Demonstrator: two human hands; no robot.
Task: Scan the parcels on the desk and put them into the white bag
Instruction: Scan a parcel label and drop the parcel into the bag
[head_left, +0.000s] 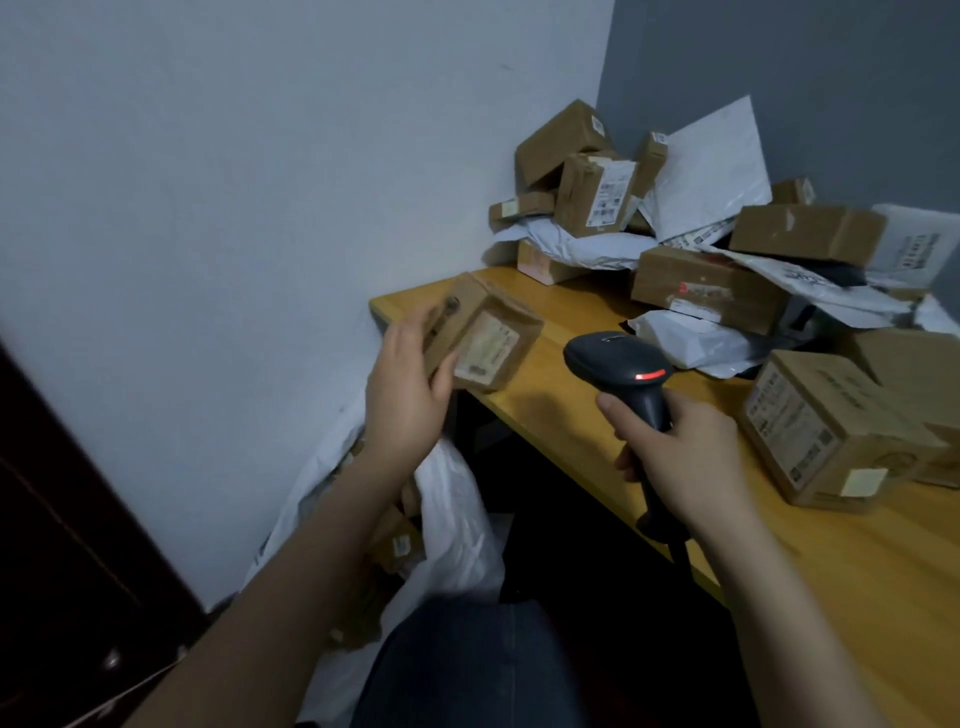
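The box (480, 340) sits in the left hand (402, 392), fingers behind it and thumb across its near face, label turned to the scanner (618, 364) gripped in the right hand (680, 457). Scanning seems in hand; next it likely drops into the bag (457, 519) below those fingers.

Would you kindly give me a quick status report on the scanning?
Left hand holds small parcel, label showing. Right hand grips scanner, red light on. White bag below. Nothing between them.

Left hand (402, 387) grips a small box (483, 338); right hand (685, 452) holds the scanner (623, 371).
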